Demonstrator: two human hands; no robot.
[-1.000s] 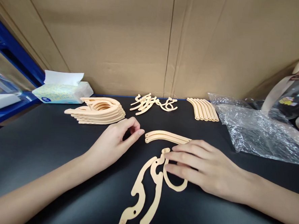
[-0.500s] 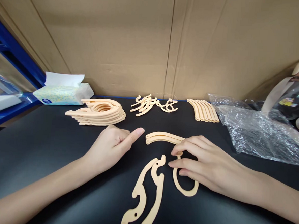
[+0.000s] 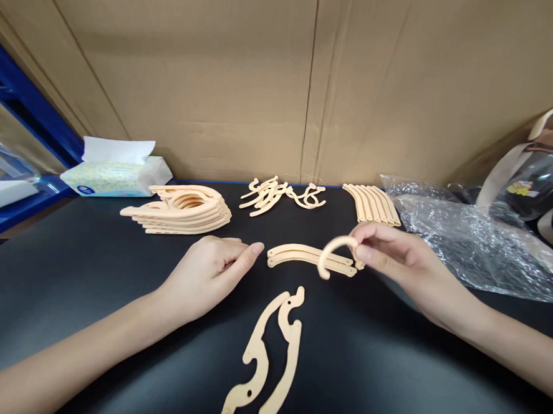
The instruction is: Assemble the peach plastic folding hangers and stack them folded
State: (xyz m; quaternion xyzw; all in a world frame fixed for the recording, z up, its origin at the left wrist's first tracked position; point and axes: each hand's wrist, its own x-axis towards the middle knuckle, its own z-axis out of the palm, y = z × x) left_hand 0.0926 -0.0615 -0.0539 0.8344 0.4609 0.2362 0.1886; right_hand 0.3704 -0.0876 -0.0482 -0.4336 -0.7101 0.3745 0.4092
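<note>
Arrangement of pale parts on a black table (image 3: 364,375), head view. The right hand (image 3: 390,254) holds one end of a slim hook (image 3: 331,245) in a closed pinch; the curved free end points to the left and overlaps, in this view, the right part of a pair of long bars (image 3: 297,253). Whether hook and bars touch cannot be told. The left hand (image 3: 216,272) rests, loosely curled, to the left of the bars, thumb extended towards them; no piece shows in its grasp. Nearer the viewer lie two notched pieces (image 3: 292,351) side by side, upper ends close together, lower ends apart. Behind, from left to right: a stack of looped frames (image 3: 182,220), a loose cluster of small parts (image 3: 267,201) and a row of curved strips (image 3: 370,203), the last beside crumpled clear plastic (image 3: 452,243).

Points of risk, as judged: the hook is secured at one end only, so a knock on its free end could twist it within the pinch or pull it loose. Were it lowered where it is, the curve could catch the bars and push the pair out of line. The layered stack, just behind the left hand, could shift at a backward knock; the notched pieces, held by nothing, could slide if brushed
</note>
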